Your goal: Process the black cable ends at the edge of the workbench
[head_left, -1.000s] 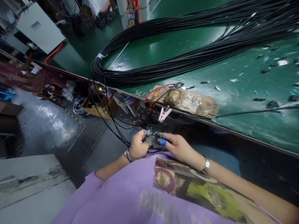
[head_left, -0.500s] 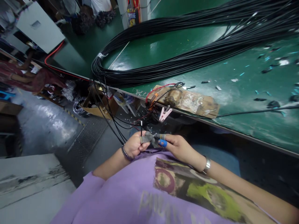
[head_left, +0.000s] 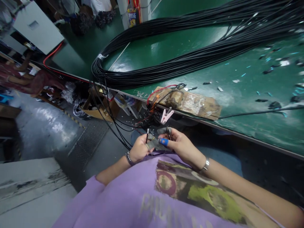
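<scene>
My left hand (head_left: pixel 139 148) is closed around a black cable (head_left: pixel 147 136), whose white-tipped end stands up above the fingers. Grey coverings wrap some of its fingertips. Close against it on the right is my right hand (head_left: pixel 181 144), with blue tape around the thumb and a grey-covered forefinger bent over. Its fingers are pinched together by the left fingertips. Something thin and dark shows among them, too small to make out. Several black cables (head_left: pixel 118 134) hang from the table edge and run down toward my left hand.
A large coil of black cable (head_left: pixel 142 76) lies on the green table (head_left: pixel 237 76). At its edge are a wooden block (head_left: pixel 197 106), a pink clip (head_left: pixel 166 116) and red wires. Scraps lie to the right. Below stands a cardboard box (head_left: pixel 111 111); another person (head_left: pixel 26 77) sits at far left.
My right hand has lifted slightly, its forefinger now raised and bent. The cable's white tip has shifted right and down, and tilts slightly. The view has moved a little.
</scene>
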{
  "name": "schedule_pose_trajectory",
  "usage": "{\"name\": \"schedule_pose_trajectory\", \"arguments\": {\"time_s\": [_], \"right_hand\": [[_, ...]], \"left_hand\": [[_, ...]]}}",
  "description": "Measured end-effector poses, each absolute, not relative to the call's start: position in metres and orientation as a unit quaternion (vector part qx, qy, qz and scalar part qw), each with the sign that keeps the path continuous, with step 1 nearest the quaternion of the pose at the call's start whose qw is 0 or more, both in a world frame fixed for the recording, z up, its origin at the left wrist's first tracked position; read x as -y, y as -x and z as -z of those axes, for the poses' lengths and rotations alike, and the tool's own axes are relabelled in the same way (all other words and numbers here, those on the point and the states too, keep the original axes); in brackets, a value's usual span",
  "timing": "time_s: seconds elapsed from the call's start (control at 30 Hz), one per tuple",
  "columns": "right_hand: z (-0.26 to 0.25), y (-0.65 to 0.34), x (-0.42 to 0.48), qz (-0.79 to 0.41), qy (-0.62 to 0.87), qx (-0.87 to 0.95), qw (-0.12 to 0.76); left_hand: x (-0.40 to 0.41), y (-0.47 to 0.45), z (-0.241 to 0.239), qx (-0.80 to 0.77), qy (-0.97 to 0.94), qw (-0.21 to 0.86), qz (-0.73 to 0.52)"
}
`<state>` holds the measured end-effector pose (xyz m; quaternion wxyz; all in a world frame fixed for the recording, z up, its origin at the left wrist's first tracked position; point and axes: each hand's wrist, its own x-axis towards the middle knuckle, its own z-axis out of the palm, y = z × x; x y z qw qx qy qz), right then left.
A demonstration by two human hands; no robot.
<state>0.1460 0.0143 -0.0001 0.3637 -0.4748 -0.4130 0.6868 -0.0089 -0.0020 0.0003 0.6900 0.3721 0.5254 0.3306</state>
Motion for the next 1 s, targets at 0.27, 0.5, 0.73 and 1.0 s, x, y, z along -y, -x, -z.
{"name": "schedule_pose_trajectory", "arguments": {"time_s": [0.27,0.5,0.73,1.0], "right_hand": [[-0.005,-0.154,-0.021,-0.738,0.354,0.482,0.313],[-0.015,-0.160,-0.030,-0.628,0.344,0.642,0.273],[-0.008,-0.162,-0.022,-0.656,0.526,0.465,0.277],[-0.011,-0.151,-0.015,-0.744,0.475,0.416,0.217]], "left_hand": [[-0.001,0.023,0.003,-0.423,-0.261,0.843,-0.204],[0.002,0.019,0.010,-0.466,-0.494,0.708,-0.193],[0.004,0.025,0.014,-0.556,-0.717,0.299,-0.297],[0.005,0.025,0.017,-0.541,-0.768,0.203,-0.276]]}}
